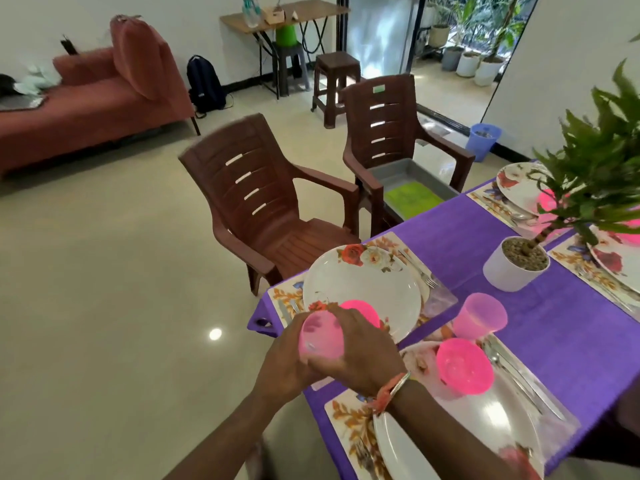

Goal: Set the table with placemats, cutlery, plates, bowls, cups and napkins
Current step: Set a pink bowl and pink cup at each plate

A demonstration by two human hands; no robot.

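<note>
Two hands are closed around one translucent pink cup [320, 337], which is held tilted in the air above the edge of the bench [485, 230], just in front of a floral plate [360, 289]. The left hand [287, 365] is curled under one side of the cup. The right hand [363, 348], banded at the wrist, is wrapped over the other side, so each grip is drawn narrow on the cup. A pink piece [362, 311] is seen on the plate just behind the right fingers; whether it is a bowl or a cup cannot be told. The plate is laid on a floral placemat [388, 242], with a fork [417, 268] beside it. On the purple cloth [571, 323] a second pink cup [479, 317] is stood upright. A pink bowl [464, 365] is set on the nearer plate [478, 427], with cutlery [519, 375] alongside. A potted plant [516, 268] is placed mid-bench. Brown chairs [270, 209] are stood beside the bench.
</note>
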